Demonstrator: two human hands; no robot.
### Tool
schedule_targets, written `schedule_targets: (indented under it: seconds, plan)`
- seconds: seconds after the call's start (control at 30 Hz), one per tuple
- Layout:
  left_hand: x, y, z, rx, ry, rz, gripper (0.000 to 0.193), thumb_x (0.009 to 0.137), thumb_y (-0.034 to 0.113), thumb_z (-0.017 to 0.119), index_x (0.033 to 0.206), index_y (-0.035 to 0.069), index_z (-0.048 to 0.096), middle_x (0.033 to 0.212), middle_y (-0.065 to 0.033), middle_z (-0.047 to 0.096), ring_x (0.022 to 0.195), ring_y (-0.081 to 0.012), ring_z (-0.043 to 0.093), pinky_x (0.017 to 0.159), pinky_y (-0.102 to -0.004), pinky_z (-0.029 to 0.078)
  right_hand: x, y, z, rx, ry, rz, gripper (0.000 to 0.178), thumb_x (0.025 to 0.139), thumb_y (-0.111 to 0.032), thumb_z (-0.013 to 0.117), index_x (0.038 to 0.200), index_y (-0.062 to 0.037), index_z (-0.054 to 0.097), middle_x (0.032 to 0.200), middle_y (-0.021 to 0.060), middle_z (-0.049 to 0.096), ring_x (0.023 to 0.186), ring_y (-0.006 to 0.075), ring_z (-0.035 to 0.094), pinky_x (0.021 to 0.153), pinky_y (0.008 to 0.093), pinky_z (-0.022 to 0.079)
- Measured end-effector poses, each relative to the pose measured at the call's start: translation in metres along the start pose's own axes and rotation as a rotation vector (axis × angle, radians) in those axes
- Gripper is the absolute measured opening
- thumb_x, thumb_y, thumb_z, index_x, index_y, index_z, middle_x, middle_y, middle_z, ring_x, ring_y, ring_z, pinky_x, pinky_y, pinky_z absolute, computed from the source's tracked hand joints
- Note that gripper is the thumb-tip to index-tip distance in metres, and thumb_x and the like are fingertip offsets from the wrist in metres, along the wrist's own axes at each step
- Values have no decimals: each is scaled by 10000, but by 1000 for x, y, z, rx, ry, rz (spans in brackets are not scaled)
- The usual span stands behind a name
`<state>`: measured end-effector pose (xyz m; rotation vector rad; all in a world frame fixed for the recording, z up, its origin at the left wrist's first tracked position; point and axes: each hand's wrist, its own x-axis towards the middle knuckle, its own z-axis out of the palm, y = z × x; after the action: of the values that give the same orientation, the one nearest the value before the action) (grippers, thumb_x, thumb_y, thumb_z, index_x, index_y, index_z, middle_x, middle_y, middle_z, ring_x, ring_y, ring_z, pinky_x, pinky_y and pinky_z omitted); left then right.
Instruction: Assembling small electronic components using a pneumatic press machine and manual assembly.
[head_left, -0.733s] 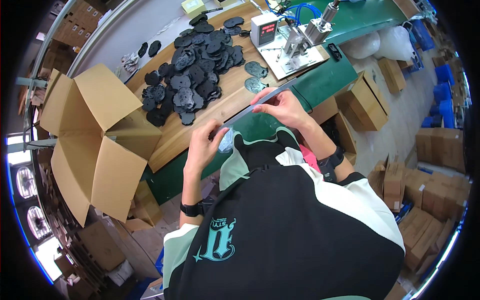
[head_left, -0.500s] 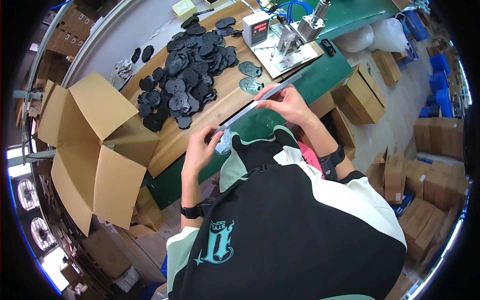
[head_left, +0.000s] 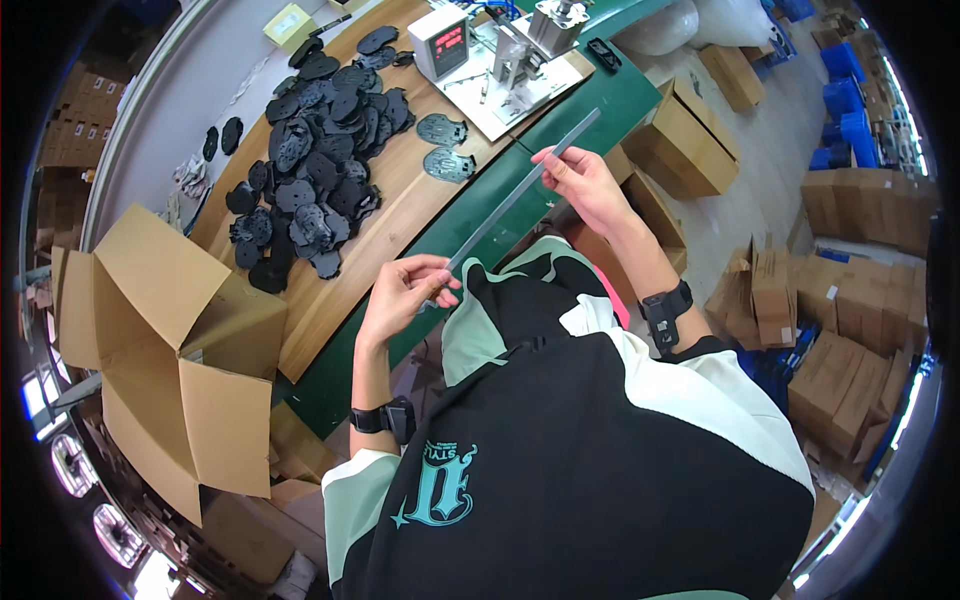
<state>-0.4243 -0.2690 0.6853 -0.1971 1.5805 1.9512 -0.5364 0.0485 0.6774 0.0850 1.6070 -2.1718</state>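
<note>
A long, thin grey strip (head_left: pixel 508 202) slants up to the right above the table's green edge, held at both ends. My left hand (head_left: pixel 402 293) pinches its lower end between thumb and fingers. Towards the upper end, my right hand (head_left: pixel 588 190) grips it the same way, and a short length sticks out beyond the fingers. Some clear crumpled film seems to show just under my left fingers, partly hidden. Beyond the strip, two dark oval plates (head_left: pixel 449 165) lie apart from a large heap of black plates (head_left: pixel 320 150) on the wooden board (head_left: pixel 400 205).
A small press fixture (head_left: pixel 520 65) with a digital display box (head_left: pixel 440 42) stands at the table's back. To the left gapes a large open carton (head_left: pixel 150 370). More cardboard boxes (head_left: pixel 690 140) sit on the floor at right. Black straps (head_left: pixel 385 417) circle my wrists.
The strip has turned steeper and now shows a broader face. My left fingers have shifted their hold on its lower end. The view has swung, so table things appear farther left.
</note>
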Motion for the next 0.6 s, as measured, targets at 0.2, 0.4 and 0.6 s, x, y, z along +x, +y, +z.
schedule_targets:
  seconds: [0.2,0.4,0.6]
  plan:
    - [32,43,46,16,-44,-49,424,992,-33,610,1406,-56,523,1008,-197,740,877,-212,753,756,-297,620,9,-4,-61,185,96,183,250,1040,-277,634,1120,-46,686,1087,59,710,922,94,648,828,249,547]
    - [85,80,106,81,-25,-174,444,994,-22,623,1428,31,550,1026,-187,740,851,-182,749,744,-266,609,42,18,-133,311,115,259,319,1024,-284,660,1172,0,663,1105,107,717,860,87,672,805,221,579]
    - [146,120,180,69,34,-252,158,1005,61,654,1103,-60,677,750,-102,706,605,-160,714,524,-242,560,91,1,-186,282,123,363,317,1025,-272,662,1220,-22,653,1028,53,710,860,60,651,787,195,546]
